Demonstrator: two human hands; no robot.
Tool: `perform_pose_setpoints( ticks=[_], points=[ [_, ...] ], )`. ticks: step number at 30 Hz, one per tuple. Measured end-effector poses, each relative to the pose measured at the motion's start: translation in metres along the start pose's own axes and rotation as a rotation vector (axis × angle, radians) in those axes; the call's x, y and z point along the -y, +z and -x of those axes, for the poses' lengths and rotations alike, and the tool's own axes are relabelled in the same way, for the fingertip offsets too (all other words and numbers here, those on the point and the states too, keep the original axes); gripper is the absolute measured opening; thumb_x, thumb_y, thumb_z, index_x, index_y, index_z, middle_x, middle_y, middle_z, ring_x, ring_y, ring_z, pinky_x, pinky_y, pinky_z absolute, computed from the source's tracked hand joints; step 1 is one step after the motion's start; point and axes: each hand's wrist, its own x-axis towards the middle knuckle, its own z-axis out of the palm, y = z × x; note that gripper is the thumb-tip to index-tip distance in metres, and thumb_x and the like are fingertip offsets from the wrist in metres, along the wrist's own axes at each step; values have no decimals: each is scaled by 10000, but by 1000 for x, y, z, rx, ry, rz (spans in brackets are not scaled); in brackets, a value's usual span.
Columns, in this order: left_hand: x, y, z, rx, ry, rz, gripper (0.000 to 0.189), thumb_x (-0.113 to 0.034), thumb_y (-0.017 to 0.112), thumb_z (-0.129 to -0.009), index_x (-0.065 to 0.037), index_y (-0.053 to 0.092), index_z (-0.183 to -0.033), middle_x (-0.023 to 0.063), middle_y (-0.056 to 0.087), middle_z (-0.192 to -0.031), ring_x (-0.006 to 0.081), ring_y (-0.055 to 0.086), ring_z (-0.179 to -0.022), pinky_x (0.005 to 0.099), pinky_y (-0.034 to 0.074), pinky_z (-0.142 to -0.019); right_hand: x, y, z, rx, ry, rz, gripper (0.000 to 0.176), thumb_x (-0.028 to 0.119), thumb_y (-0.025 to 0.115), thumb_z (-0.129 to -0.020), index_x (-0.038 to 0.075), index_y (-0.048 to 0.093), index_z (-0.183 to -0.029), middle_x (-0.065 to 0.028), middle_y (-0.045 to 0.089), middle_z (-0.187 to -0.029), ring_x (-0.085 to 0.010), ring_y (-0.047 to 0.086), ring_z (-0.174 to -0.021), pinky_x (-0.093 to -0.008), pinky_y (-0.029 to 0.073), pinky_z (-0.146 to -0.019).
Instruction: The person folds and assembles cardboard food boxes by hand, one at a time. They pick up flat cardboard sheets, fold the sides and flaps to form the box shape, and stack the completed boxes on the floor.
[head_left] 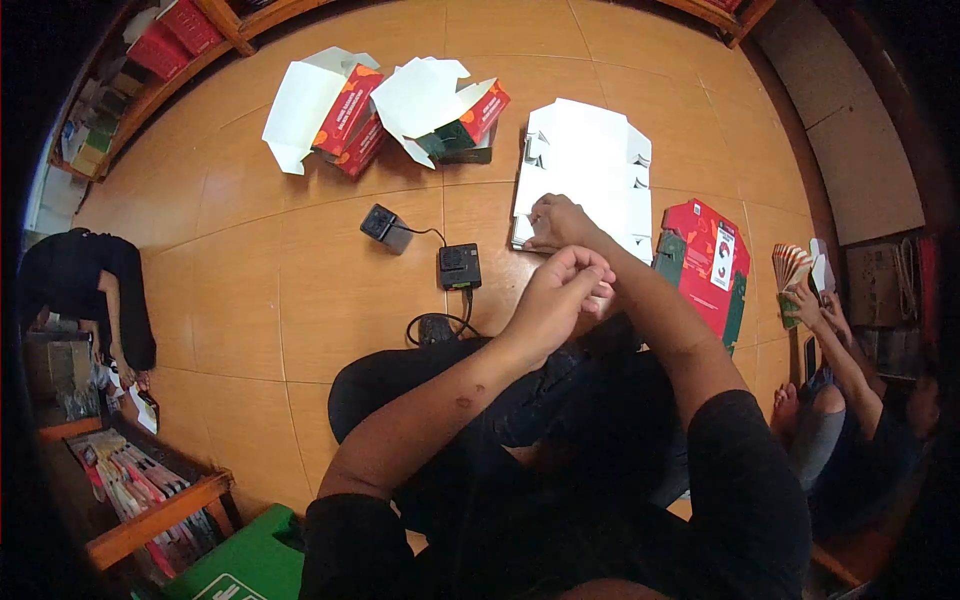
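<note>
A stack of flat card (585,150), plain white on top with notched, tabbed sides, lies at one o'clock on the floor (300,290). The right hand (555,222), fingers bent narrow, touches its seven o'clock corner; the left hand (560,295) curls loosely at six o'clock from the right. Whether either grips anything, I cannot tell

The glossy orange-brown tiled floor (240,260) shows thin joints. On it, upper left of centre, sit an open box (350,112) and a second open box (422,100); upper right of centre, white cardboard (585,165); farther right, red cardboard (697,280); near the middle, a black cube (384,228) and black device (459,267).
</note>
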Motion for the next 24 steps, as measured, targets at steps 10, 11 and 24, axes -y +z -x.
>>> perform_pose_setpoints(
  ticks=[10,11,24],
  points=[
    [-14,-32,-16,-160,116,139,116,-140,485,-994,-73,546,-1067,96,620,-1065,187,616,-974,319,494,-824,16,-7,11,10,-61,235,443,435,705,-773,107,668,-1068,-113,575,-1165,-321,502,-1176,-535,459,-895],
    [-17,-40,-21,-200,124,147,133,-160,498,-989,-66,539,-1074,86,610,-1034,204,610,-970,350,497,-833,19,-2,9,-27,-6,191,472,455,731,-758,100,664,-1062,-119,569,-1164,-325,499,-1170,-545,455,-901],
    [24,-111,-77,-586,75,204,214,-224,548,-956,-71,520,-1103,79,570,-1006,213,586,-921,349,511,-755,-3,-8,-1,45,15,-103,445,464,771,-714,112,673,-968,-87,635,-1081,-281,551,-1121,-512,471,-899]
  ],
)
